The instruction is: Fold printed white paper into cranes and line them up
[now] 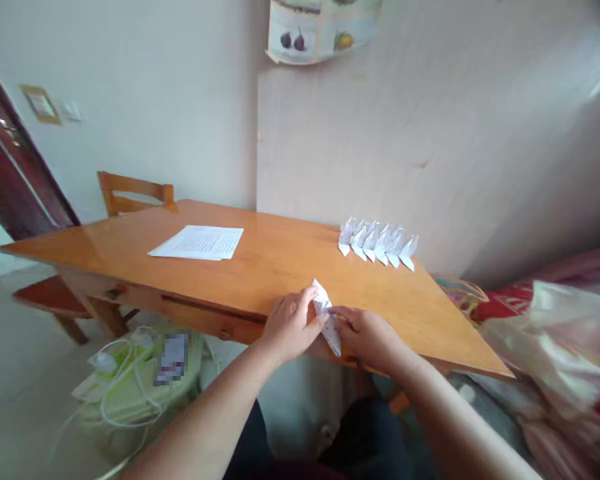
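Note:
A small folded piece of white printed paper (326, 315) lies at the near edge of the orange wooden table (260, 267). My left hand (291, 325) pinches its left side with fingers closed on it. From the right, my right hand (367, 337) presses on the same paper, its fingers curled against it. Farther back on the right, a row of several finished folded paper pieces (377, 244) stands by the wall.
A flat printed sheet (199, 242) lies on the table's left half. A wooden chair (130, 193) stands behind the table. A pale green item with white cables (135, 383) sits on the floor. A plastic bag (565, 333) is at the right.

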The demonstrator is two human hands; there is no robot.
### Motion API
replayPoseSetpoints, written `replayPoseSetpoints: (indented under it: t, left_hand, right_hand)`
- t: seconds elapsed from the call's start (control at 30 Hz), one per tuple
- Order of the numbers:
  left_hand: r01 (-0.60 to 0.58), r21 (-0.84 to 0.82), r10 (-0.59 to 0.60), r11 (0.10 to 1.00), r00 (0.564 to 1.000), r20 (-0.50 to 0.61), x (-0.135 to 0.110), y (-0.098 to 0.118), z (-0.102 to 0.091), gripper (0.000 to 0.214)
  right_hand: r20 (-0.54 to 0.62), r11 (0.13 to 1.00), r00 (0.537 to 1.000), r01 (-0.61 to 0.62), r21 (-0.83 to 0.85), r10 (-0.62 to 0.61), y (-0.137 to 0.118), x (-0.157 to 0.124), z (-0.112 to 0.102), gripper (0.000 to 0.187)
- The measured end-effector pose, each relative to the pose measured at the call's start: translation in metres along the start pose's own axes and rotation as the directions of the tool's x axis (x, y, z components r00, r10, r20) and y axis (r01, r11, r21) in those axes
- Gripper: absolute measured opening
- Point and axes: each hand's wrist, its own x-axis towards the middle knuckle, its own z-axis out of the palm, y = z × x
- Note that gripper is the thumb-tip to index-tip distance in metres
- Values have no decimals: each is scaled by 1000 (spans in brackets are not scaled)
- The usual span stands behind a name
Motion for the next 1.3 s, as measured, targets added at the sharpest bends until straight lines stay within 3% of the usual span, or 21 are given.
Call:
replayPoseSetpoints:
  t: [0.17,0.47,0.83,1.0,1.17,1.3]
  left_hand:
    - [15,43,-17,999,1000,24,4,1,-1,50]
    - [-27,70,22,997,997,68,5,-1,-2,47]
    - [-17,57,12,998,997,80,5,-1,-4,54]
    - [-26,52,22,998,997,78,4,-3,-1,61]
    - [-29,42,25,999,996,91,5,-3,-3,56]
    - [-54,41,48,998,990,133,5,-5,-7,47]
  right_hand:
    - [-23,999,998,-51,5,51,0,1,-1,32]
    - [-120,993,987,-116,-31,111,4,10,3,57]
    - [-117,993,989,-83,90,93,10,10,5,50]
    - [-104,997,993,-53,48,58,11,10,6,49]
    - [-95,999,995,23,43,-18,12,10,4,46]
    - [-89,998,996,9,63,-3,12,10,2,39]
